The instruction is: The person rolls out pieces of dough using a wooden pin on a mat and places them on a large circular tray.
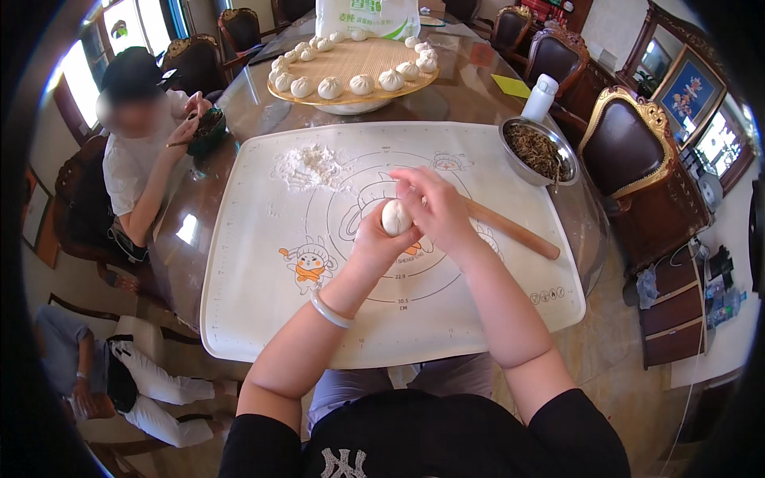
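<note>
Head-worn fisheye, seemingly steeply downward

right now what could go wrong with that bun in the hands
The bun is pinched above the mat between the left hand and right hand; squeezing too hard might tear its pleats. The right forearm hangs just over the rolling pin and might nudge it toward the metal bowl.

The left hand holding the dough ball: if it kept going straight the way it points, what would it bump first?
The left hand points up and right, so it would probably first meet the right hand cupped over the dough ball; depth is hard to judge.
</note>
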### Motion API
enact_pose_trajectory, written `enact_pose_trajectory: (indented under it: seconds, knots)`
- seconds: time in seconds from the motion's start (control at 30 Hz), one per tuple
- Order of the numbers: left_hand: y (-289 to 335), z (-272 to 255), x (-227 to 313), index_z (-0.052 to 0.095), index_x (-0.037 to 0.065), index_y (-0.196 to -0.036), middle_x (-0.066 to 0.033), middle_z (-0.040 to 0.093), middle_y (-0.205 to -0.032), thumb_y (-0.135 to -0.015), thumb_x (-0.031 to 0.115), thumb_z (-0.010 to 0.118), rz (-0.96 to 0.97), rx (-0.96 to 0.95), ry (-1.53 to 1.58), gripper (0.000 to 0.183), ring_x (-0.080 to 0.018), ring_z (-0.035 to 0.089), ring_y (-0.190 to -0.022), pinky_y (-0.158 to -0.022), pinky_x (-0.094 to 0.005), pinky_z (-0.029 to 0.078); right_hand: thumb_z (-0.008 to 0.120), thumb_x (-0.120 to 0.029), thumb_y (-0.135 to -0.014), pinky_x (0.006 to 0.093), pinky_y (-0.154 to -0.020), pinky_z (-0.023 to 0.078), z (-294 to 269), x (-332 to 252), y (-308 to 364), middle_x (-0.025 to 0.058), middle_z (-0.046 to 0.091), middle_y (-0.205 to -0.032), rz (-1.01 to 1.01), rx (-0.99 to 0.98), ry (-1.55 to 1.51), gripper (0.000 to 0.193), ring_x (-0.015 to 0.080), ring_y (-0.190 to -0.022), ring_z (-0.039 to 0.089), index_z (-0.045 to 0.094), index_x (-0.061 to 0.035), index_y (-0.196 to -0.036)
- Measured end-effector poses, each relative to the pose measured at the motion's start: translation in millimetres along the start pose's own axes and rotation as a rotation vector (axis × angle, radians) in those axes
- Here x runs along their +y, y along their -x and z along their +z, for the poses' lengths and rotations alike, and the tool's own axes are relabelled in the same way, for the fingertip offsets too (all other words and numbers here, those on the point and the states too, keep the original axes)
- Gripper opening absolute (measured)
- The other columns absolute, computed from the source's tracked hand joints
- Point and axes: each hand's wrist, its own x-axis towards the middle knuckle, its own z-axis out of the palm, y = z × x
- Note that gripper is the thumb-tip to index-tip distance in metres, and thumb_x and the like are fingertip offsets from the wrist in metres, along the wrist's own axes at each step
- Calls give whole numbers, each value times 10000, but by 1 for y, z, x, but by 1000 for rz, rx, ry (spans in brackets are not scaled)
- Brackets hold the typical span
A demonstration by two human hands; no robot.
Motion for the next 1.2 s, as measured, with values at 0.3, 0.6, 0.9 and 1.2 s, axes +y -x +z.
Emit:
enact_pose_trajectory:
  seconds: [0.3,0.6,0.9,1.2]
  knots:
    - [0,1,5,570,-9,-970,-160,636,-751,-720,151,681,188,179,-613,317,-320,634,-676,-606,-359,500,586,-361,-805,353,-506,463,11,-7,8,50,622,-703,-104,-96,507,271,246,-577,591,600,-91,-826]
    - [-6,-14,-15,564,6,-859,-144,614,-693,-702,83,652,431,39,-759,195,-325,615,-633,-556,-375,496,511,-200,-839,362,-495,455,27,-6,13,92,602,-635,-215,83,383,140,258,-552,584,582,-84,-807]
    - [4,-5,6,559,19,-851,-165,598,-665,-711,72,628,305,94,-823,165,-352,595,-608,-547,-385,488,497,-221,-892,382,-504,453,34,-10,16,116,583,-648,53,20,455,243,287,-562,579,532,-42,-732]
    - [3,-10,11,563,2,-749,-184,596,-639,-720,89,625,182,92,-776,110,-356,594,-606,-554,-393,488,489,-222,-886,351,-485,470,41,-8,17,79,576,-646,-166,166,445,212,242,-543,587,511,-64,-745]
